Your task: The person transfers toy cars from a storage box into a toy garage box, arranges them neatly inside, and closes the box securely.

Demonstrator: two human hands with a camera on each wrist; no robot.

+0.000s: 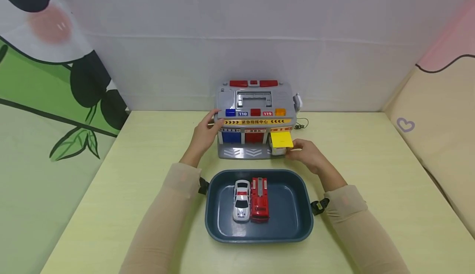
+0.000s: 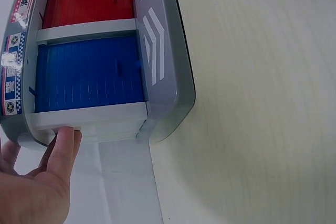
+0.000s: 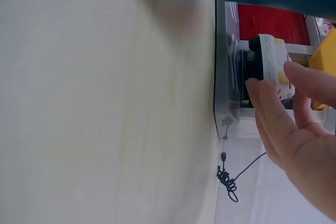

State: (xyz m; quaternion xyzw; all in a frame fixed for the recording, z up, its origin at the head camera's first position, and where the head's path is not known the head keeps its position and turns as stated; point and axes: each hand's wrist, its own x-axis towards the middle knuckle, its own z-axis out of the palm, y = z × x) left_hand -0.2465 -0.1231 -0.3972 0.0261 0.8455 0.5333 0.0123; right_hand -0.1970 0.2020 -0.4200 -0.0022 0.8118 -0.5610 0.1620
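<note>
A grey toy garage [image 1: 256, 102] stands at the back, with a blue door [image 2: 92, 72], a red door [image 3: 273, 23] and a raised yellow door [image 1: 281, 139]. My left hand [image 1: 204, 135] holds its left end, thumb at the front corner below the roof edge. Under the yellow door sits a white toy van [image 3: 274, 61], partly in the bay, its front on the grey ramp [image 1: 245, 152]. My right hand [image 1: 307, 155] pinches the van between thumb and fingers. The van's rear is hidden inside the bay.
In front of the garage lies a dark blue tray [image 1: 291, 235] holding a white toy police car [image 1: 242, 208] and a red toy fire engine [image 1: 259, 204]. A coiled black cord [image 3: 227, 181] hangs at the garage's right side. A white backdrop [image 1: 167, 67] rises behind.
</note>
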